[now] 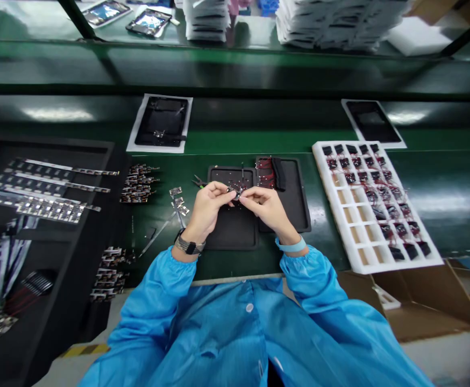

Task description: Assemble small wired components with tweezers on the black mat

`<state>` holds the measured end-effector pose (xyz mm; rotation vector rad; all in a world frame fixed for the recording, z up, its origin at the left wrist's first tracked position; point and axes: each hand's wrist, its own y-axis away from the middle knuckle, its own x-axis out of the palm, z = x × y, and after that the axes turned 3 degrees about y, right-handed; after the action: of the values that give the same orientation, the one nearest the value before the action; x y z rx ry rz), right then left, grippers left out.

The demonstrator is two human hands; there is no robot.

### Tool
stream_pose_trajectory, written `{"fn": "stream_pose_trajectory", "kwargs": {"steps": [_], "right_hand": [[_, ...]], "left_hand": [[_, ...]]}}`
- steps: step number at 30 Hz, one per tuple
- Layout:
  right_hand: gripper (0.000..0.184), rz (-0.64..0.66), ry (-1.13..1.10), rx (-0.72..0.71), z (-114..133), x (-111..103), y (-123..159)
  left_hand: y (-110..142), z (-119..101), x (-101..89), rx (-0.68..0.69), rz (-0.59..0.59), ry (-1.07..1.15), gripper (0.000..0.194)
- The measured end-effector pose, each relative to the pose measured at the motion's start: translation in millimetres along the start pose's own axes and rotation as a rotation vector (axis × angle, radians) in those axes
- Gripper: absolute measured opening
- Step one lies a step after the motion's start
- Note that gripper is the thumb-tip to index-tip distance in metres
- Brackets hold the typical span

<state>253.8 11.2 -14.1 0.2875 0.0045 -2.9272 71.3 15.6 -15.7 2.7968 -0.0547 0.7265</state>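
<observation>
My left hand (208, 208) and my right hand (268, 208) meet over a shallow black tray (233, 234). Fingertips of both pinch a tiny dark piece with a bright spot, too small to name. Small screw-like bits lie scattered in the tray's upper part behind my fingers. A second black tray (297, 207) adjoins on the right, holding a black block (278, 173) and small parts with red wires (264, 171). By my left hand lie dark-jawed pliers (198, 182), partly hidden, and small circuit boards (182, 206) with a ribbon strip.
On the right stands a white foam tray (342, 236) of black parts with red wires, above a cardboard box (436, 317). Stacked boards (138, 184) and a large black bin (63, 269) lie left. Tablet panels (164, 121) rest behind, below a shelf (251, 35).
</observation>
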Motion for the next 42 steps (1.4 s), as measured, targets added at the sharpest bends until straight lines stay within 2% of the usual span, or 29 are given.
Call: {"fn": "stream_pose_trajectory", "kwargs": {"steps": [8, 13, 23, 31, 42], "right_hand": [[0.032, 0.011, 0.035, 0.016, -3.8, 1.1, 1.5], [0.034, 0.015, 0.075, 0.034, 1.1, 1.5, 3.3], [0.032, 0.055, 0.063, 0.041, 8.0, -1.4, 5.4], [0.032, 0.094, 0.038, 0.083, 5.4, -2.9, 8.3], [0.035, 0.094, -0.032, 0.109, 5.9, -3.2, 8.8]], "left_hand": [[-1.0, 1.8, -1.5, -0.029, -0.01, 0.032, 0.038], [0.8, 1.5, -4.0, -0.003, -0.033, -0.062, 0.039], [2.0, -1.9, -3.9, -0.063, 0.001, -0.034, 0.04], [4.8, 0.7, -6.7, -0.014, -0.012, -0.14, 0.036], [5.0, -1.4, -6.6, -0.045, 0.016, -0.071, 0.041]]}}
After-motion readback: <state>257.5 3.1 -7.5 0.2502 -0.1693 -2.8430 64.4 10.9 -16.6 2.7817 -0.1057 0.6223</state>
